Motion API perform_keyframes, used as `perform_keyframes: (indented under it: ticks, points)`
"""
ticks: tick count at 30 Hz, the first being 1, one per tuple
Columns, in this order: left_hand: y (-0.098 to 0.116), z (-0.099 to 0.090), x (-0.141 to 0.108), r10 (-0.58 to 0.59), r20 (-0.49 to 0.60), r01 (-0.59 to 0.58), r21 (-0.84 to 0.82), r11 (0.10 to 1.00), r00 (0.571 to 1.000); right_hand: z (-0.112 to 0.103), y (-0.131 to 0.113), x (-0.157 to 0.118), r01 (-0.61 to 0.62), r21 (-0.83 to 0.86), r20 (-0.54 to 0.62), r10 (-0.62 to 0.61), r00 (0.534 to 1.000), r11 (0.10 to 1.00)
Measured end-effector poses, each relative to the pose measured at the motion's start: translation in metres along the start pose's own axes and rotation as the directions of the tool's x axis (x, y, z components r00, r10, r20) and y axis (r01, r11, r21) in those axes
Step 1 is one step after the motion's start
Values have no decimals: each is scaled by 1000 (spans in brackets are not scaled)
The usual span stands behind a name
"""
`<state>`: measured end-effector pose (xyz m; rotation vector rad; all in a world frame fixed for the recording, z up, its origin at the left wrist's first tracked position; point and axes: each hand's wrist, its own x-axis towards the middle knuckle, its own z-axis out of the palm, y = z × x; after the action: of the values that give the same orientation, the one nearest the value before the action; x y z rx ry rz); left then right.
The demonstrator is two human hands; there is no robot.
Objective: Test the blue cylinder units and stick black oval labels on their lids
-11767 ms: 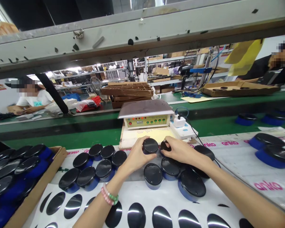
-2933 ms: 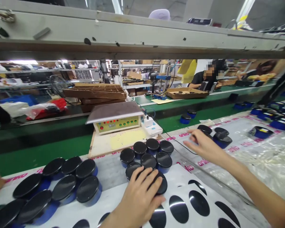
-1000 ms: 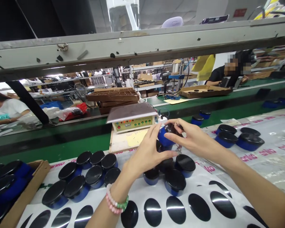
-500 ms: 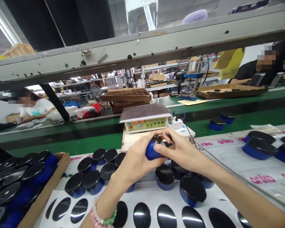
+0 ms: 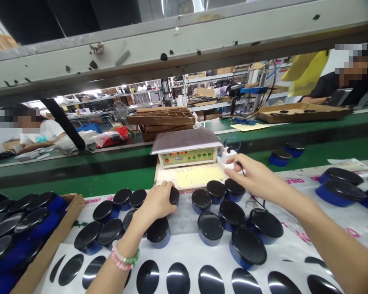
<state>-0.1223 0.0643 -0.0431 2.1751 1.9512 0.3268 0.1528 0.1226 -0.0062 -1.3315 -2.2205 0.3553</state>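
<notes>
My left hand (image 5: 159, 201) is closed around a round blue case (image 5: 174, 196) with a glossy black top, low among the others; my fingers and palm hide part of it. My right hand (image 5: 248, 173) is raised off the sheet, its fingers curled near the white plug, and a small dark item (image 5: 239, 164) shows between them, too small to name. Between and below my hands stand several more black-topped blue cases (image 5: 210, 227). Along the front lies a white sheet with several black oval stickers (image 5: 178, 278).
A control box (image 5: 187, 157) with lit buttons stands ahead on the green bench (image 5: 125, 173). At the left, a cardboard tray (image 5: 57, 241) holds several cases. A metal beam (image 5: 147, 49) crosses above. More cases (image 5: 340, 192) stand at right. Two people sit across the bench.
My hands were together on one blue case and are now apart. The left has carried the case down and left to the sheet; the right has moved right, beside the plug.
</notes>
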Motion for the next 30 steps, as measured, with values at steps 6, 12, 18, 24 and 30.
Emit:
perform_keyframes:
  ticks: [6, 12, 18, 24, 30]
  points:
    - [33, 6, -8, 135, -1, -135, 74, 988, 991, 37, 16, 6, 170, -118, 269, -133, 954, 978]
    - [69, 37, -21, 187, 130, -152, -238, 959, 974, 52, 11, 7, 184, -198, 407, -90, 909, 963]
    - [67, 52, -18, 208, 183, -151, -282, 947, 961, 41, 13, 3, 53, -384, 364, 99, 926, 922]
    - [68, 51, -17, 207, 147, -182, -167, 969, 967, 52, 11, 4, 136, -348, 362, -1, 932, 927]
    - [71, 49, -19, 238, 152, -229, -77, 970, 959, 64, 13, 4, 202, -344, 345, -77, 935, 917]
